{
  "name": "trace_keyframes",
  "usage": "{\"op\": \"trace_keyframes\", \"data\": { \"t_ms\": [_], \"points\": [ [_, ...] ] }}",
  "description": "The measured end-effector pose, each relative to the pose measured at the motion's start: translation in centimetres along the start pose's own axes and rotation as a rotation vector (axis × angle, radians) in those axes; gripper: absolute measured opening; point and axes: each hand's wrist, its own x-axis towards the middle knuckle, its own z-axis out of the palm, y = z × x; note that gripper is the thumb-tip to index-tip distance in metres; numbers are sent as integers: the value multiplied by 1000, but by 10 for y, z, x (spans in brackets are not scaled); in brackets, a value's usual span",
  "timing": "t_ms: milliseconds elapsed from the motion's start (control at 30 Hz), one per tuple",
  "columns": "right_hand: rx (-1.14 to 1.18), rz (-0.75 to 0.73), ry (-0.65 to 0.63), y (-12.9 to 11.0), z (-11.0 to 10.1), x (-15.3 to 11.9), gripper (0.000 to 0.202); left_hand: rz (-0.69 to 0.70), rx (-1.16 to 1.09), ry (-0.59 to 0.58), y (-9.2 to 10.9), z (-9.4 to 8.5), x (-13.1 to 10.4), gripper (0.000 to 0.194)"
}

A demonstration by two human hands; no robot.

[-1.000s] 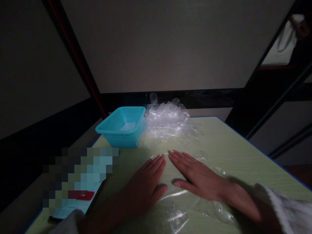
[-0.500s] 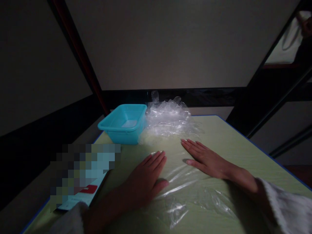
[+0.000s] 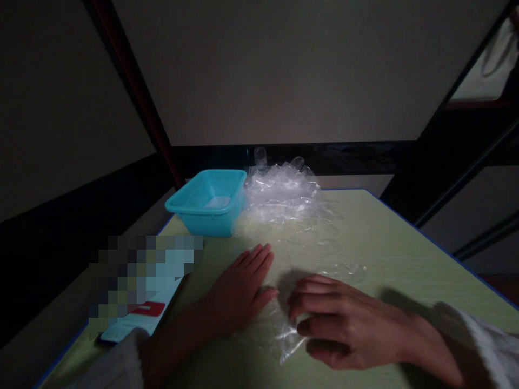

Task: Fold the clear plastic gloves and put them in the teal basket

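Observation:
A thin clear plastic glove [image 3: 290,335] lies on the pale green table, creased and partly hidden by my hands. My left hand [image 3: 243,289] rests flat at its left side, fingers stretched forward and thumb out. Over the right side is my right hand [image 3: 344,319], its fingers loosely bent and apart, with no plastic visibly gripped in them. A clear finger-shaped piece [image 3: 344,270] shows just beyond the right hand. Farther back, a heap of clear disposable gloves [image 3: 284,194] sits against a turquoise plastic basin [image 3: 198,208].
A phone [image 3: 150,309] with a lit screen, partly blurred out, lies at the left edge of the table [image 3: 385,243]. A white sheet-like thing [image 3: 218,202] is inside the basin. A panelled wall [image 3: 284,81] stands behind the table.
My right hand has moved nearer and its fingers have gone from flat to bent. My left hand stays flat in about the same place. The plastic under the hands has shifted.

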Motion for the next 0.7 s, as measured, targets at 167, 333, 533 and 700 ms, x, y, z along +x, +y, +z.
{"op": "trace_keyframes", "data": {
  "t_ms": [167,333,533,700],
  "points": [
    [-185,-55,67,0,7,0,23,5,-11,27,-1,1,0,56],
    [-349,-168,194,-3,15,5,26,10,-10,46,-2,3,1,54],
    [-296,-228,321,-6,22,10,18,21,-14,41,-1,1,1,54],
    [-282,-174,305,-6,18,10,21,13,15,20,1,-1,1,55]
  ]
}}
